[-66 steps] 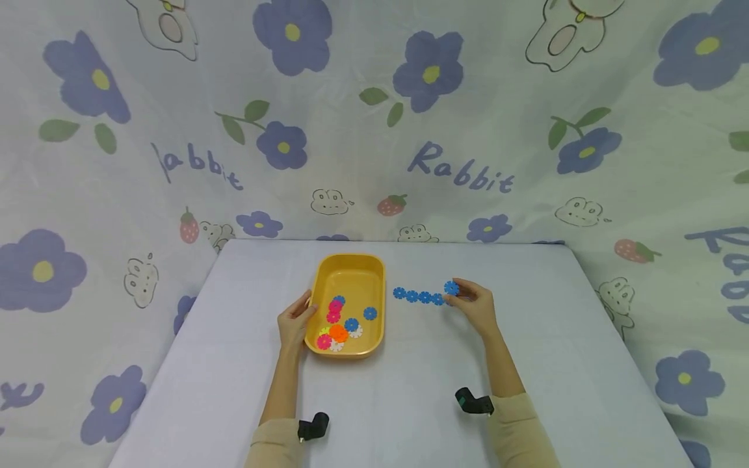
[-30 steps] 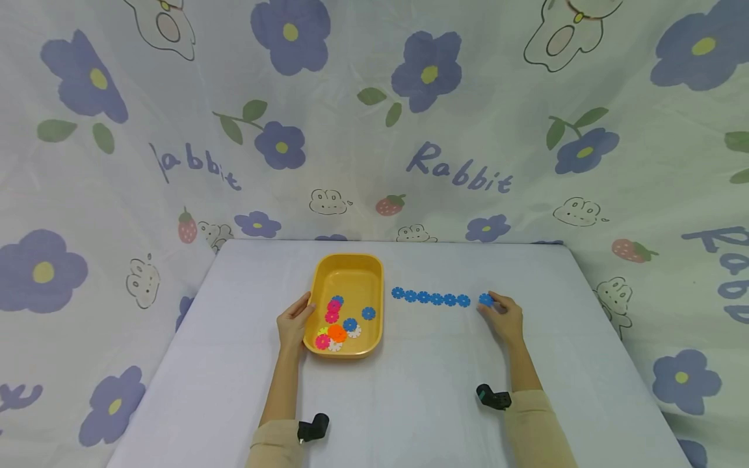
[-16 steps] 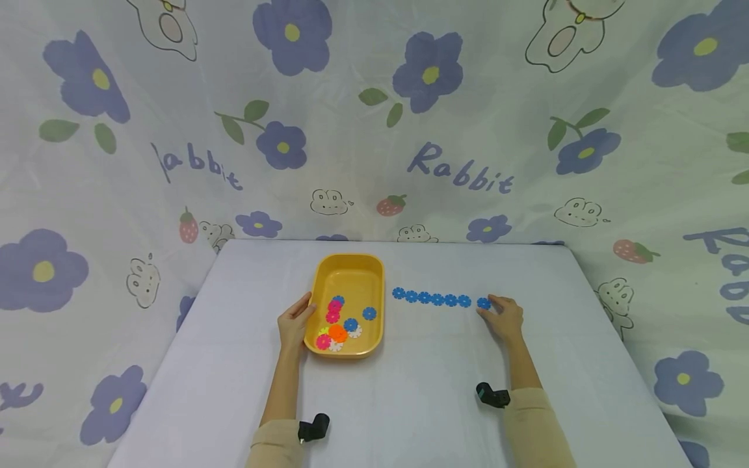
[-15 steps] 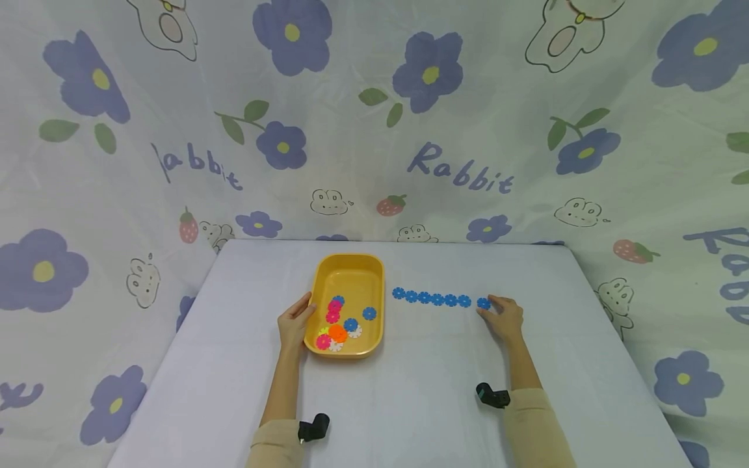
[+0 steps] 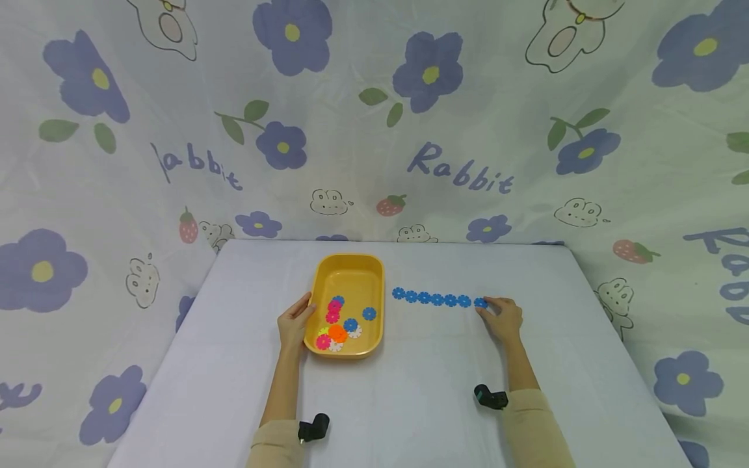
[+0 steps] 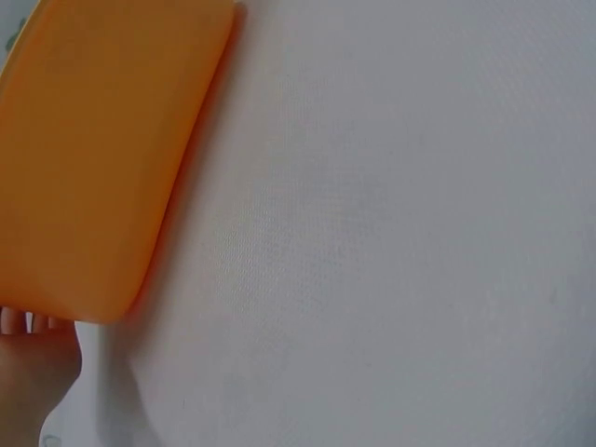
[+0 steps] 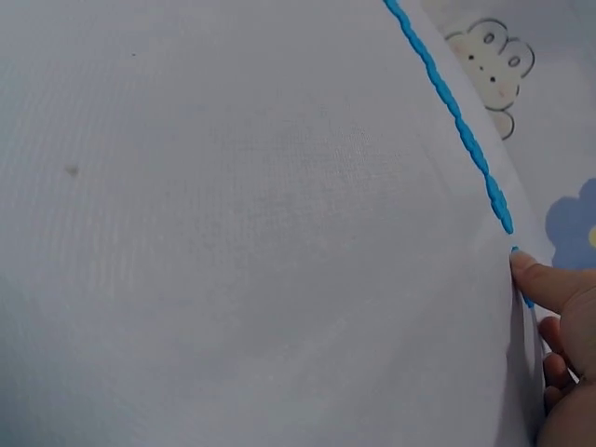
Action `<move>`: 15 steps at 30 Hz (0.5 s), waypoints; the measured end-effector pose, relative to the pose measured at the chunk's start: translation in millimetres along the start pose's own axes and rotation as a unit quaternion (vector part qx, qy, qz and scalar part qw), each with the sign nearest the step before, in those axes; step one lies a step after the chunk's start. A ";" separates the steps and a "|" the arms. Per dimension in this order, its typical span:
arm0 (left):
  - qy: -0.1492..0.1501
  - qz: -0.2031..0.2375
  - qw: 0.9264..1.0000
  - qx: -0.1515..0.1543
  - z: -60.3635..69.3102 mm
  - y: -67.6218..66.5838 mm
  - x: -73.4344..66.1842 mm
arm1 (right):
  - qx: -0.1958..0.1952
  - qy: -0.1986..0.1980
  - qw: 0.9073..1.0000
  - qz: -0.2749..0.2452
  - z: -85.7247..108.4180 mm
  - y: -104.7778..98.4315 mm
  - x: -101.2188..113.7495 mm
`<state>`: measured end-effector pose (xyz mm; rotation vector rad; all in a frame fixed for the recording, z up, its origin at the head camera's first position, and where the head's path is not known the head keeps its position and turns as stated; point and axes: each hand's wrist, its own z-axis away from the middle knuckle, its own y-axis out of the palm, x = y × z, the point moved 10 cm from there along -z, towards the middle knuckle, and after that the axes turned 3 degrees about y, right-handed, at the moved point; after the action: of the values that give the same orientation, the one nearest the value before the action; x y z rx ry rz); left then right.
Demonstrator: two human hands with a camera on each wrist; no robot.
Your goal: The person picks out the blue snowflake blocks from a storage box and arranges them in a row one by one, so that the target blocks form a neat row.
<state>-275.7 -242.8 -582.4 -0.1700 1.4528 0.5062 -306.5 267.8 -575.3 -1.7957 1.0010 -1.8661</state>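
Note:
My left hand (image 5: 294, 323) grips the left side of a yellow tray (image 5: 348, 264); in the left wrist view its fingers pass behind the tray's edge. Inside lie several notched plastic snowflake discs in pink, blue, white, yellow and orange (image 5: 337, 333). To the right of the tray, several blue snowflake discs form a row (image 5: 431, 298), each meeting its neighbour. My right hand (image 5: 502, 315) pinches one more blue snowflake disc (image 5: 480, 302) between thumb and fingers, just off the row's right end. A small gap between row (image 7: 456, 112) and thumb shows in the right wrist view.
A white cloth covers the table (image 5: 421, 390). Behind and beside it hangs a curtain (image 5: 363, 149) printed with flowers and rabbits. Black wrist cameras (image 5: 490, 396) sit at both cuffs.
The row has gained discs at its right end since the earliest frame. My right hand then moved right with another blue disc, lowered it, and slid it left closer to the row. My left hand stays put.

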 end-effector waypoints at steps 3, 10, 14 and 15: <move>-0.002 -0.002 1.000 0.002 0.5 0.7 -0.5 | -0.001 0.006 1.000 -0.002 0.9 -0.1 -1.8; -0.001 0.001 1.000 -0.002 1.4 0.2 -1.2 | 0.002 0.008 1.000 -0.023 1.8 0.1 -4.0; 0.001 0.012 1.000 -0.002 1.1 -0.1 -0.8 | -0.004 -0.004 1.000 -0.020 0.0 0.8 -3.3; 0.002 0.010 1.000 0.001 1.0 0.2 -1.1 | -0.005 -0.006 1.000 -0.019 -0.4 1.1 -3.2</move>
<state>-274.9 -242.4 -581.2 -0.1552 1.4609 0.5201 -306.7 269.4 -578.4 -1.8411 0.9796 -1.8729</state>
